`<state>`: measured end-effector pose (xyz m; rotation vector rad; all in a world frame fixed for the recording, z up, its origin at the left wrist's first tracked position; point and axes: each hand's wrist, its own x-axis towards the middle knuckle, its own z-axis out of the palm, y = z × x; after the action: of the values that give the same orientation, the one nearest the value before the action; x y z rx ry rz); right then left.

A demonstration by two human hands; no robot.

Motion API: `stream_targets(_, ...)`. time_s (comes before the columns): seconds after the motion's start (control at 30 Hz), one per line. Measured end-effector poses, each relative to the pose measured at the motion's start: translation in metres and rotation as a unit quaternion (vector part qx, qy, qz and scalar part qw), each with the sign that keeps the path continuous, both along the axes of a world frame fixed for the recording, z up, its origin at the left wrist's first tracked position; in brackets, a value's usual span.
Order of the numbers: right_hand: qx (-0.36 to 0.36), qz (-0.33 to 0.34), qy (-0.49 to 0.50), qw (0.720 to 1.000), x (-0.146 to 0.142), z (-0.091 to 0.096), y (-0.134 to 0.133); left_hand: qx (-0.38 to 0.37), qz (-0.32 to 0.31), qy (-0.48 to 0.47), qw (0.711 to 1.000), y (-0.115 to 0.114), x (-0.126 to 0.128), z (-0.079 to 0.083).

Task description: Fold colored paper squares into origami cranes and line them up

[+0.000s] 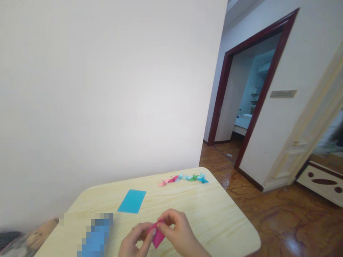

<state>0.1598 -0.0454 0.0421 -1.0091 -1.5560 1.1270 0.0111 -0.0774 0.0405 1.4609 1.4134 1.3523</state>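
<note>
Low in the view, both hands pinch a small folded piece of pink paper [157, 236] over a light wooden table [214, 214]. My left hand [134, 241] grips its left side with curled fingers. My right hand [178, 232] holds the top and right side, fingertips pressed together on the paper. A flat blue paper sheet [132, 201] lies on the table beyond the hands. Further back, near the far edge, a row of several small folded paper cranes [184, 178] in pink, light blue, green and blue stands in a line.
A white wall rises right behind the table. A blurred blue patch [95, 235] covers part of the table's left side. To the right are a glossy brown floor [281, 217], a dark-framed doorway [249, 100] and a cream door [308, 142].
</note>
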Motion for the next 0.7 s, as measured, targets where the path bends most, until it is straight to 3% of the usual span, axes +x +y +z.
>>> stream_targets(0.27, -0.119, 0.058, 0.096, 0.987, 0.0, -0.02, 0.01, -0.066, 0.001, -0.093, 0.993, 0.003, -0.006, -0.011)
stream_targets(0.5, -0.12, 0.034, 0.08, 0.989, 0.0, -0.021, 0.011, -0.08, 0.007, -0.126, 0.989, 0.005, -0.005, -0.014)
stream_targets(0.7, -0.113, 0.035, 0.017, 0.993, 0.005, -0.02, 0.017, -0.087, -0.046, -0.116, 0.988, 0.008, -0.007, -0.018)
